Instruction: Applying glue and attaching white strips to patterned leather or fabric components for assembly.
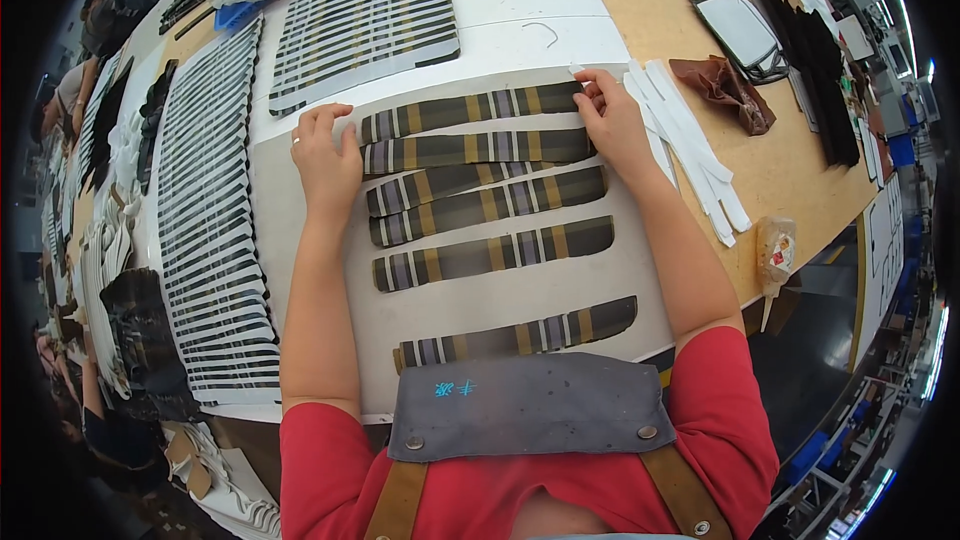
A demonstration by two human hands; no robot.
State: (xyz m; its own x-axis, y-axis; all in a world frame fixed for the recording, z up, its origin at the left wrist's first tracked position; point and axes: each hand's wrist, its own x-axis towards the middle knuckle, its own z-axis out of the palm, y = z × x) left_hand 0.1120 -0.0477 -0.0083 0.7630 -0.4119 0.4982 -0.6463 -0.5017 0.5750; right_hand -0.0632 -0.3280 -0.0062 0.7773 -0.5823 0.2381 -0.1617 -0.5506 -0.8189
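Several plaid fabric strips in dark green, mustard, grey and white lie one below another in front of me, some overlapping. The topmost plaid strip (470, 111) runs between my hands. My right hand (612, 125) has its thumb and fingers closed at that strip's right end. By its left end is my left hand (328, 155), a ring on one finger, its thumb and forefinger apart and holding nothing I can see. Lower down are a separate plaid strip (495, 254) and the nearest plaid strip (520, 333), whose lower edge is partly hidden by my grey apron (530, 408).
A grey board (640, 270) lies under the strips. Striped pieces lie in a long row (215, 230) at left and a block (365, 30) behind. White strips (690, 155), brown crumpled material (725, 90), a clear-windowed case (735, 25) and a glue bottle (775, 255) are at right.
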